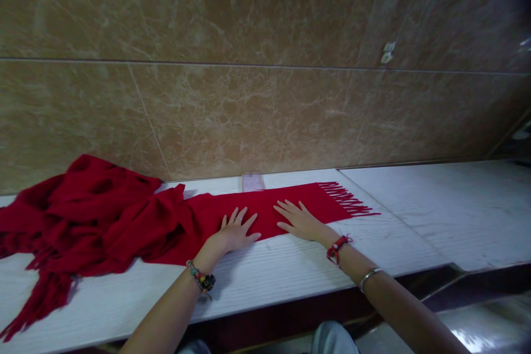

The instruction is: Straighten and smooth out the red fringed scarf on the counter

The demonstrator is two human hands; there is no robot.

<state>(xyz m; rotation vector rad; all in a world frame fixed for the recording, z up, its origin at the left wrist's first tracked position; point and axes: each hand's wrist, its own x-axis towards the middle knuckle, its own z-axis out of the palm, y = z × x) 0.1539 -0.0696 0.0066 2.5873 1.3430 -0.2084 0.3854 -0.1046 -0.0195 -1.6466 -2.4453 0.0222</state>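
A red scarf (265,210) with fringed ends lies along a white wood-grain surface. Its right part is spread flat, with the fringe (346,199) pointing right. Toward the left the scarf is bunched in a loose heap, and another fringed end hangs toward the front edge. My left hand (237,232) rests on the flat part with fingers spread; a ring and a beaded bracelet show on it and its wrist. Just right of it, my right hand (301,220) lies flat on the scarf, fingers apart, with a red cord bracelet and a metal bangle on that arm.
A small pale packet or card (253,182) lies behind the scarf against the brown marble-tiled wall (249,116). The white surface (435,204) continues to the right past a seam. Its front edge runs just below my forearms, with my knees under it.
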